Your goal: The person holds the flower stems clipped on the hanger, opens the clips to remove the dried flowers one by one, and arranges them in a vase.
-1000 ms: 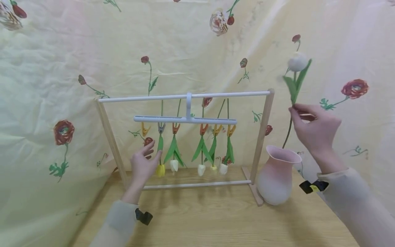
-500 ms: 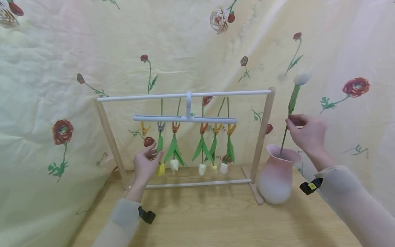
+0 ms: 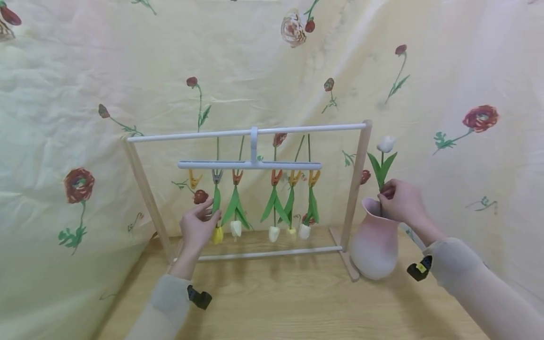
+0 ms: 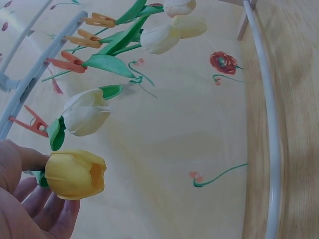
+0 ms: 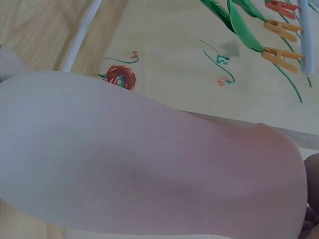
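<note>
1. The cloth [image 3: 148, 56] rises behind everything and along the left, walling off the rear of the bench [image 3: 272, 293].
2. The bench runs forward of the rack [image 3: 306, 129]; its right edge shows past the vase [image 3: 375, 245].
3. The rack stands upright, its right post [image 3: 360, 165] between the hanging tulips [image 3: 274, 233] and the vase, one foot [image 3: 349, 265] just beside the vase.
4. The hanger [image 3: 212, 165] hooks over the top rail; air remains between the blooms and the bottom rail [image 4: 275, 149].
5. The vase is upright, its mouth partly hidden by the right hand [image 3: 401, 203]; the white tulip [image 3: 386, 143] has its stem inside.
6. The right hand pinches that stem at the rim, bloom upward.
7. The left hand [image 3: 197, 226] has thumb and fingers curled round the yellow tulip [image 3: 218, 235].
8. The yellow tulip, leftmost of five, hangs bloom down.
9. Clips [image 3: 277, 177] line the hanger's underside.
</note>
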The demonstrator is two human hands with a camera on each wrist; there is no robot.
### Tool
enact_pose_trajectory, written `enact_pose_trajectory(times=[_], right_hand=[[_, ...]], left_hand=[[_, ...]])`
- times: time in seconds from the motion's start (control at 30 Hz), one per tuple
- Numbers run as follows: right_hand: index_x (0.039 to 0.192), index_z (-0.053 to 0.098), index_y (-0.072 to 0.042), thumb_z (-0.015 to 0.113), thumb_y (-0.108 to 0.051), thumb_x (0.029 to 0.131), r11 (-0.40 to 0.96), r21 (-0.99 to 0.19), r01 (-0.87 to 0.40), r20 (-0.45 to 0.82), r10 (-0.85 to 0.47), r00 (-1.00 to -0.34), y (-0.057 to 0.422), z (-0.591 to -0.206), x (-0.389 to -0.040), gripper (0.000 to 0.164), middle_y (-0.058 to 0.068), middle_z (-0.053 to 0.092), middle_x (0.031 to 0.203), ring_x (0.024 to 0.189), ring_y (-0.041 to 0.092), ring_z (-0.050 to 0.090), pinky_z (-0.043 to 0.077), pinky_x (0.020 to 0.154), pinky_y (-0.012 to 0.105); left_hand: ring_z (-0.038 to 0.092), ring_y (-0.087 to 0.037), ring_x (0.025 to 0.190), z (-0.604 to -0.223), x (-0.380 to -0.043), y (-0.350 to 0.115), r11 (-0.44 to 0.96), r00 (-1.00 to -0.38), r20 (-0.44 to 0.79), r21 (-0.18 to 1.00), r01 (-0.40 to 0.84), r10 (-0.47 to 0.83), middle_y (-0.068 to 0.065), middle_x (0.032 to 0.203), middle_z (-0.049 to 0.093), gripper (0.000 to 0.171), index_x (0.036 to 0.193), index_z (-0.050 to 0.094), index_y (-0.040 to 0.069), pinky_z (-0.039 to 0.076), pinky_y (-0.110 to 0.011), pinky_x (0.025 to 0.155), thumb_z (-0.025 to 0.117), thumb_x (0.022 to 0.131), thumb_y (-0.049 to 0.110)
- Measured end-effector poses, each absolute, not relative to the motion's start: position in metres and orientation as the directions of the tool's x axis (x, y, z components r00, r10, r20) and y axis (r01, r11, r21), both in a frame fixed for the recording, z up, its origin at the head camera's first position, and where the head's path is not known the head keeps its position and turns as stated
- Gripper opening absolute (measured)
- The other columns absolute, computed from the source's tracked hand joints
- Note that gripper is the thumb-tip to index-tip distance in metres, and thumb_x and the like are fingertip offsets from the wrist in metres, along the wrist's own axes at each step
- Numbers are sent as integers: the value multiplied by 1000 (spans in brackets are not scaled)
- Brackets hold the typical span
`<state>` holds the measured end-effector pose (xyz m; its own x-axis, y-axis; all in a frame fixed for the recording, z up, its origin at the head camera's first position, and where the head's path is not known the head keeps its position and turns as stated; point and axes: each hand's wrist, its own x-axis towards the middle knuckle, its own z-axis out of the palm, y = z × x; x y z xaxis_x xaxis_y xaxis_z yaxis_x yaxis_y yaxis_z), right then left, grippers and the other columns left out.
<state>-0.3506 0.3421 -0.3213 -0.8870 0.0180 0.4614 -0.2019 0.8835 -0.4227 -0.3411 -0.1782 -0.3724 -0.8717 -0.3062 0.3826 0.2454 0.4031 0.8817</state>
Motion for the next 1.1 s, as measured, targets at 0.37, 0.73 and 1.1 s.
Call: enact_pose_trajectory(times=[0.37, 0.73, 1.1], right_hand=[[101, 69, 7, 71, -10, 93, 880, -423, -216, 431, -14, -902, 340, -323, -348, 19, 25, 76, 93, 81, 35, 72, 59, 67, 42], [102, 70, 10, 72, -14, 94, 893, -397, -212, 371, -56, -927, 337, -319, -343, 26, 26, 77, 94, 83, 37, 75, 62, 72, 50], [101, 75, 8, 68, -20, 98, 940, -277, -199, 370, -86, -925, 327, -275, -303, 29, 25, 78, 94, 85, 39, 75, 61, 79, 58]], left_hand=[[77, -32, 98, -373, -341, -177, 419, -866, 391, 875, 243, -313, -19, 120, 79, 43, 137, 72, 13, 55, -11, 70, 80, 95, 15], [74, -31, 96, -374, -342, -176, 437, -868, 393, 867, 240, -304, -19, 124, 78, 43, 140, 71, 15, 52, -12, 65, 77, 97, 18], [77, -32, 96, -373, -340, -174, 421, -863, 385, 877, 231, -328, -21, 122, 78, 42, 139, 71, 12, 53, -12, 62, 76, 97, 15]])
